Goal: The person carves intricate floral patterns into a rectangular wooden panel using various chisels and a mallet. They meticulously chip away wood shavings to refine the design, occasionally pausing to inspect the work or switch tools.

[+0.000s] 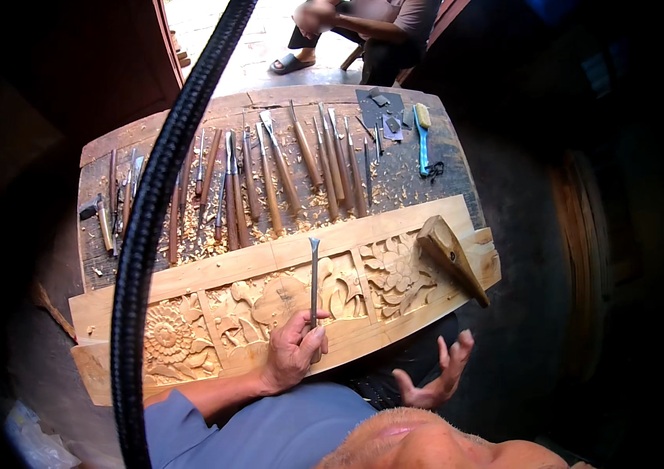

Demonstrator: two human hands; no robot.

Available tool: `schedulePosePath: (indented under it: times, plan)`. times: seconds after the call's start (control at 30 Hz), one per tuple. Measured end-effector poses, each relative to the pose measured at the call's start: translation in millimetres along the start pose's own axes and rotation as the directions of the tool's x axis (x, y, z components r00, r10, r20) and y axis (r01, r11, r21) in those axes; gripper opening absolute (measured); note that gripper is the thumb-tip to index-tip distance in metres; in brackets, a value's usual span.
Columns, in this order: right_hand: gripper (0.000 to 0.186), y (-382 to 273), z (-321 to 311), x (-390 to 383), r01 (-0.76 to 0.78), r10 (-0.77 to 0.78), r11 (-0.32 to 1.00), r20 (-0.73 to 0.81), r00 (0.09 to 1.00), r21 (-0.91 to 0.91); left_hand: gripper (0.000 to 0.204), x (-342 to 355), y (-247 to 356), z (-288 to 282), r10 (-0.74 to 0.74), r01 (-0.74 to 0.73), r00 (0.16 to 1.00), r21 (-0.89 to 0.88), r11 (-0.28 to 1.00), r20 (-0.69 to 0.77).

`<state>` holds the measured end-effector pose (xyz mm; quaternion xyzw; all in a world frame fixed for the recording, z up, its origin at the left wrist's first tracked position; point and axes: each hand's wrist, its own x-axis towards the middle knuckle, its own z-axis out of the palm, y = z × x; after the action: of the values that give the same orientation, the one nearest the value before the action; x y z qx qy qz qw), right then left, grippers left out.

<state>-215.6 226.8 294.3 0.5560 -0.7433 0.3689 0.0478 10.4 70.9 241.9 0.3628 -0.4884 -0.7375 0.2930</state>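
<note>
At far left, low in the gloom beside the desk, a pale plastic bag; higher up, on the desk's left edge, a small hammer. Slanting from top to bottom in the foreground, a thick black cable, partly hiding the tools beyond. Along the desk's near side, a long carved board, with a round, many-petalled flower in the left panel. Just behind the board, a row of wood-handled chisels, mostly with blades pointing away, amid scattered shavings. Near center, clamped in the left grip, a slim chisel, flared tip up, in front of the board's middle panel; impossible to tell whether touching the wood. Beyond the desk, at top, a seated person with a dark sandal. Farther right, near the desk's far edge, a dark sheet bearing small gray pieces, and, just beside, a blue-handled brush. Near the board's right edge, below the carving, the right grip, fingers and thumb spread well apart. Above, lying aslant across the board's right end, a wooden mallet.
</note>
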Motion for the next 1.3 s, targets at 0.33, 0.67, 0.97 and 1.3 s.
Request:
schedulePosePath:
  times: [0.33,0.67,0.97,1.3]
  plan:
    - [0.070,-11.7,193.4,296.8,0.241,-0.200,0.932,-0.171,0.965,0.269,0.027,4.5,1.4,-0.6,0.074,-0.074,0.997,0.016,0.997,0.013]
    - [0.014,-39.0,216.8,301.3,0.387,-0.372,0.919,-0.166,0.913,0.072,0.027,4.0,-2.3,-2.0,0.132,-0.130,0.991,0.052,0.990,-0.036]
    - [0.053,-22.9,140.8,199.9,0.349,-0.327,0.906,-0.129,0.936,0.239,0.026,0.9,-9.8,0.1,0.127,-0.127,0.992,-0.030,0.991,-0.021]
    - [0.033,-28.7,160.7,237.2,0.460,-0.437,0.882,-0.184,0.881,0.108,0.026,3.1,-10.6,2.6,0.137,-0.137,0.990,0.005,0.991,-0.019]
